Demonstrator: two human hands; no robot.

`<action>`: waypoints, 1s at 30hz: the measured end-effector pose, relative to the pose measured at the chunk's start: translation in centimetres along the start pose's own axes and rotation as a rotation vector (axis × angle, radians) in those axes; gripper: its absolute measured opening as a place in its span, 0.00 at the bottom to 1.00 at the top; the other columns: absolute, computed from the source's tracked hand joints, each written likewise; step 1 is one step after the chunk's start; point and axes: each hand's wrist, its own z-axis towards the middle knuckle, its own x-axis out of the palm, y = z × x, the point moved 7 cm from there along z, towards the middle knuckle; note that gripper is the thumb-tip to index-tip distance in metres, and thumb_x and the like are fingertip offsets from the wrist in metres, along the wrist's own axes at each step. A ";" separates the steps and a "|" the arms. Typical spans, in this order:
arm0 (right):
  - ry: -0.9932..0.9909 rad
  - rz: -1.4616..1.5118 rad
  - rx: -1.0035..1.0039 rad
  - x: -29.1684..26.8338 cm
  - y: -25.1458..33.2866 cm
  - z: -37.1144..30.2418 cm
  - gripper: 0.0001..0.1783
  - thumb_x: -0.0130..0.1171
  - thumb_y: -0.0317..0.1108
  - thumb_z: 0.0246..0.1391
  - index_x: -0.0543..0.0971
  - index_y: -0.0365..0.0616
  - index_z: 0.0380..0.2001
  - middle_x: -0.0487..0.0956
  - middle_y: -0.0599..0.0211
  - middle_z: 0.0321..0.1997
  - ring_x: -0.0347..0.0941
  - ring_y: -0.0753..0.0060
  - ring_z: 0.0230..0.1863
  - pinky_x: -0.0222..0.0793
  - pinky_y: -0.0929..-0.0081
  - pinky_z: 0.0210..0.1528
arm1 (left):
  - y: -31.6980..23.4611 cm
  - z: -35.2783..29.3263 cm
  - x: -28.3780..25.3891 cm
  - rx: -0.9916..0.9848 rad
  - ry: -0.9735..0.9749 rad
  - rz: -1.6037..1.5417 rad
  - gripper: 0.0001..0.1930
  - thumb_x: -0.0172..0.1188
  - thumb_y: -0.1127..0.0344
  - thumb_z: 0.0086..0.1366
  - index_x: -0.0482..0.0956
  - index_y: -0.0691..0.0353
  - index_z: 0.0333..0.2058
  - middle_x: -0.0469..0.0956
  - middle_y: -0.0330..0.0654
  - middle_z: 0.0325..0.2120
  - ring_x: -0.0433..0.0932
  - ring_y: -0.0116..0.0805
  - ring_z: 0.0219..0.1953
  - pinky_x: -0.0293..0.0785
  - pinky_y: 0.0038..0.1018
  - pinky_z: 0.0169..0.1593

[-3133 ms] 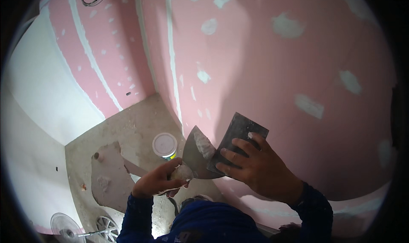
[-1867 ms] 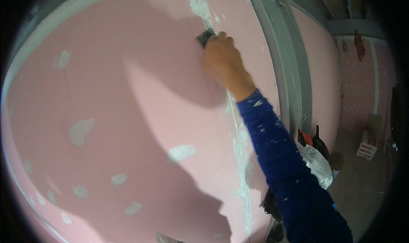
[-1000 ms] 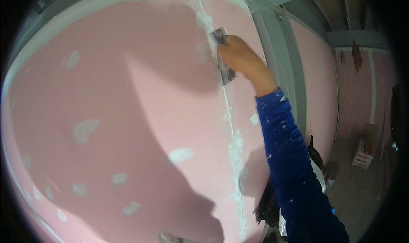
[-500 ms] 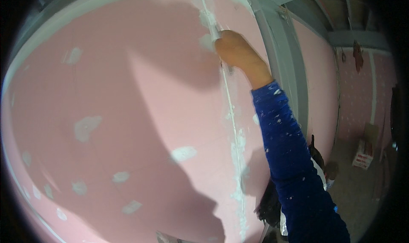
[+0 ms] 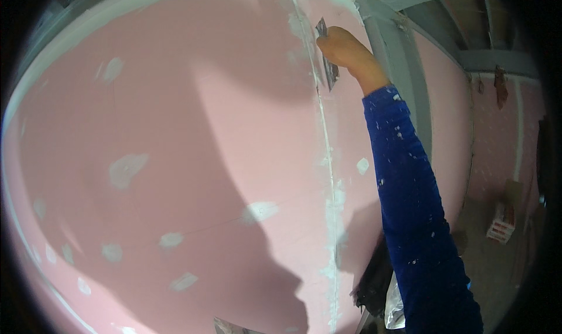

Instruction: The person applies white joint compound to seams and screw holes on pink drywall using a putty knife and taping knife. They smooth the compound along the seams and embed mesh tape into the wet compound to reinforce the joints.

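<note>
My right hand (image 5: 346, 48) is raised near the top of a pink plasterboard wall (image 5: 175, 141), closed around a putty knife. The metal blade of the putty knife (image 5: 331, 79) stands nearly upright, just right of a vertical joint (image 5: 326, 149) between boards. Whether the blade touches the wall, I cannot tell. Pale filler (image 5: 333, 205) lies along parts of the joint, while a narrow white line shows between. My left hand is out of view. At the bottom edge, the corner of a flat metal plate (image 5: 229, 327) shows; what holds it is hidden.
Filler patches, such as a pale one (image 5: 259, 211), dot the wall. A grey metal post (image 5: 404, 64) rises right of my hand. Beside my sleeve are a dark bundle (image 5: 372, 281) and a plastic bag (image 5: 395, 307). A printed box (image 5: 501, 224) stands on the floor farther right.
My right hand has moved slightly up and right, off the joint line. The knife has turned, so its blade now shows lengthwise. The whole view has shifted a little.
</note>
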 end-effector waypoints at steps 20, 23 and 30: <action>-0.092 -0.354 -0.297 2.3 6.8 1.3 0.16 0.52 0.33 0.58 0.84 0.33 0.36 0.82 0.42 0.39 0.80 0.40 0.44 0.75 0.53 0.50 | -1.1 -0.1 0.6 0.024 0.036 -0.024 0.14 0.56 0.54 0.72 0.77 0.59 0.44 0.77 0.33 0.23 0.68 0.23 0.17 0.64 0.24 0.19; 0.095 -0.722 -0.491 0.9 6.7 3.0 0.15 0.52 0.33 0.58 0.84 0.33 0.36 0.82 0.42 0.39 0.80 0.41 0.44 0.75 0.53 0.50 | -1.1 0.1 0.7 0.048 0.018 -0.030 0.15 0.55 0.54 0.72 0.77 0.58 0.45 0.77 0.33 0.22 0.68 0.22 0.16 0.63 0.24 0.18; -0.087 -0.376 -0.330 0.8 3.9 7.9 0.16 0.51 0.33 0.53 0.84 0.32 0.33 0.83 0.41 0.37 0.82 0.44 0.33 0.78 0.55 0.40 | -0.4 -0.4 0.2 0.009 -0.054 0.050 0.16 0.55 0.51 0.72 0.77 0.58 0.43 0.77 0.33 0.22 0.68 0.23 0.17 0.62 0.23 0.18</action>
